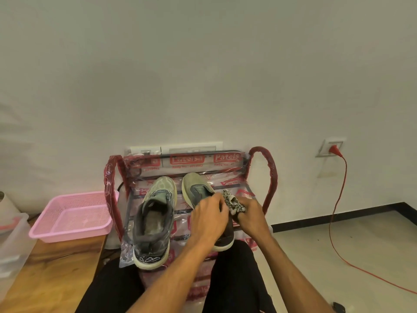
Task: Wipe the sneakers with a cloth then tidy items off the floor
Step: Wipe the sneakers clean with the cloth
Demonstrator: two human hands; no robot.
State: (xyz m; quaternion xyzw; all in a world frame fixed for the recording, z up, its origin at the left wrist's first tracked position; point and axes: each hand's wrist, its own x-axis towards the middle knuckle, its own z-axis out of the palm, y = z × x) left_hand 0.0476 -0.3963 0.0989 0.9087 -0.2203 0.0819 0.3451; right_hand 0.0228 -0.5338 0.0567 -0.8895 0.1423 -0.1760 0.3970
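**lurker_by_the_door:** Standing right behind this person. Both shoes sit side by side on top of the red rack [269, 172], toes at the wall, heels back toward their knees. So the long axis of each runs straight away from them.

**mopguy:** Who's got the cloth?

**lurker_by_the_door:** Right hand [249, 213], fingers clenched round the speckled cloth [233, 203], just off the outer side of the plain sneaker [196, 186]. Left hand [209, 214] reaches across and lies over that same shoe's middle, fingertips curled in next to the cloth. Honestly can't tell if it's pinching the cloth, gripping the shoe or just resting there.

**mopguy:** And the other shoe?

**lurker_by_the_door:** The patterned sneaker [155, 222] is on the left-arm side, nothing touching it. Both hands are bunched at the plain one, so my guess is that one gets wiped now. The cloth hand is already beside it, so a stroke along its length, toe to heel, looks like the easy move. The patterned sneaker would mean carrying the cloth across, or swapping hands.

**mopguy:** Floor stuff?

**lurker_by_the_door:** Not started, I'd say. There's a pink basket [67, 233] on the wooden table [56, 267] to the left and a red cable [334, 211] trailing over the floor on the right.
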